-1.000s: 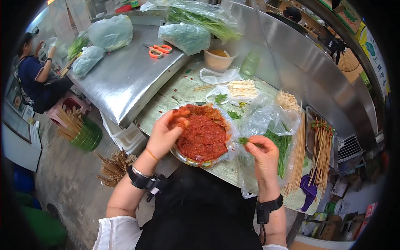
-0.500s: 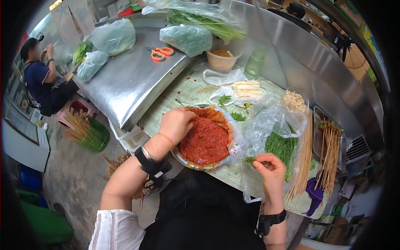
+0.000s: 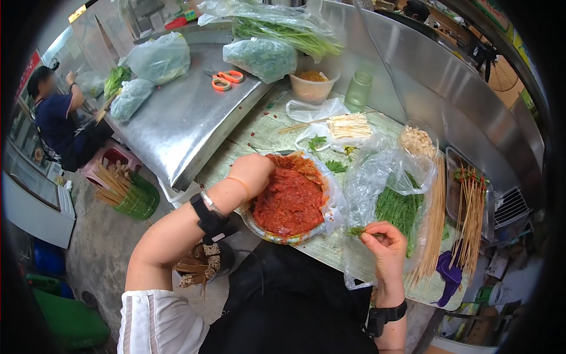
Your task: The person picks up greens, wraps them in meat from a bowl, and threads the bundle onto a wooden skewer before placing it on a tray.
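Note:
My left hand (image 3: 250, 175) is closed over the left edge of a bowl of red minced paste (image 3: 290, 203). Its fingertips are turned away, so what they hold, if anything, is hidden. The bowl's rim (image 3: 253, 227) is partly lined with a white plastic bag. To the right of the bowl, my right hand (image 3: 385, 248) pinches a small bunch of green herb (image 3: 356, 230) between thumb and fingers. Behind that hand lies a clear plastic bag (image 3: 368, 177) with long feathery green herbs (image 3: 400, 206) inside.
Bamboo skewers (image 3: 429, 227) lie at the right, beside a tray with filled skewers (image 3: 469, 197). Enoki mushrooms (image 3: 349, 125), a tub (image 3: 313, 88) and a glass jar (image 3: 358, 90) stand behind the bowl. Orange-handled scissors (image 3: 227, 79) rest on a metal surface. A person (image 3: 56, 115) sits far left.
My left forearm has swung slightly and the hand shows more of its back, fingers less visible. My right hand keeps its pinch on the herb. The view has shifted a little.

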`<move>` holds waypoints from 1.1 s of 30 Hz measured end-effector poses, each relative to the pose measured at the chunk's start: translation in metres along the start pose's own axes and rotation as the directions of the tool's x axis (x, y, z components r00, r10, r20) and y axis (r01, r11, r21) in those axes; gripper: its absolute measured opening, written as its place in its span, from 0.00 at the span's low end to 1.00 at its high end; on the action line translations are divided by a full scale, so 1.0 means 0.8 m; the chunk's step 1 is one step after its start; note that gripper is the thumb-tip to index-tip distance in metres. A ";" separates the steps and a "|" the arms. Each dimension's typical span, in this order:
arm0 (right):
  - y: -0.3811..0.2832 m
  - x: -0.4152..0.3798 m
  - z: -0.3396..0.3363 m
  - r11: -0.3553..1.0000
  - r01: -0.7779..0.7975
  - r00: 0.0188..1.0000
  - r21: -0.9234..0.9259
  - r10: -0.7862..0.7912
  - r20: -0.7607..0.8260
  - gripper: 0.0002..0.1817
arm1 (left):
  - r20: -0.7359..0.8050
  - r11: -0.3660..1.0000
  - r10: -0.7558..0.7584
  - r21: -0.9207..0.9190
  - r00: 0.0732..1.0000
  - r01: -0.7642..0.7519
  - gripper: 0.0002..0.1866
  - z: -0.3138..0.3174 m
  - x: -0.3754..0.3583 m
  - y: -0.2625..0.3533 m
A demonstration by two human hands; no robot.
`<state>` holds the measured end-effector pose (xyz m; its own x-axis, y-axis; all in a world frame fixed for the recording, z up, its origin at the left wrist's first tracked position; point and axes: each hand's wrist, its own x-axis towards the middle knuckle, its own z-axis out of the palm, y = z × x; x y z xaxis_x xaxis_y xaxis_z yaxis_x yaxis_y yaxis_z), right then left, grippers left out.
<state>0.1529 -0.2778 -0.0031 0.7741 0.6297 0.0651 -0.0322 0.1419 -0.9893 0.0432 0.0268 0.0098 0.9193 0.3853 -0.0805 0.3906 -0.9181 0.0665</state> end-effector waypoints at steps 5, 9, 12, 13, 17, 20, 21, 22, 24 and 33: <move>0.003 0.002 0.007 0.997 -0.033 0.999 0.066 0.033 0.007 0.07 | -0.035 0.557 -0.190 -0.827 0.981 0.078 0.07 0.008 -0.024 -0.038; 0.000 0.006 0.016 0.997 -0.071 0.997 0.025 0.071 0.005 0.07 | -0.151 0.181 -0.214 -0.977 0.965 -0.113 0.09 0.007 -0.031 -0.016; -0.004 0.009 0.020 0.998 -0.033 0.998 -0.047 0.036 0.058 0.07 | -0.047 -0.033 -0.194 -0.998 0.980 -0.054 0.09 0.010 -0.031 -0.007; -0.006 0.009 0.020 0.996 -0.037 0.995 -0.077 0.043 0.085 0.07 | -0.049 -0.038 -0.188 -0.998 0.981 -0.057 0.09 0.006 -0.032 0.000; -0.012 0.011 0.024 0.993 -0.006 0.992 -0.116 0.021 0.124 0.07 | -0.078 -0.036 -0.192 -0.996 0.978 -0.087 0.12 0.010 -0.037 0.020; -0.017 0.007 0.032 0.987 -0.003 0.987 -0.159 0.029 0.159 0.06 | -0.192 0.134 -0.203 -0.977 0.960 -0.167 0.15 0.024 -0.036 0.019; -0.017 0.006 0.034 0.990 -0.006 0.985 -0.142 0.030 0.168 0.06 | -0.189 0.064 -0.207 -0.982 0.960 -0.179 0.14 0.025 -0.037 0.020; -0.016 0.005 0.036 0.992 -0.009 0.984 -0.125 0.031 0.175 0.06 | -0.185 -0.006 -0.208 -0.982 0.960 -0.190 0.14 0.023 -0.038 0.020; -0.014 0.004 0.036 0.991 -0.006 0.983 -0.132 0.030 0.179 0.06 | -0.179 0.023 -0.214 -0.984 0.960 -0.178 0.13 0.024 -0.036 0.016; -0.016 -0.001 0.033 0.992 -0.008 0.981 -0.124 0.032 0.191 0.06 | -0.498 0.576 -0.245 -0.765 0.832 -0.289 0.08 0.042 -0.021 0.006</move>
<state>0.1359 -0.2599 0.0129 0.6379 0.7680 0.0571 0.0398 0.0412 -0.9984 0.0278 0.0125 -0.0220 0.6931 0.5913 0.4122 -0.0035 -0.5691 0.8223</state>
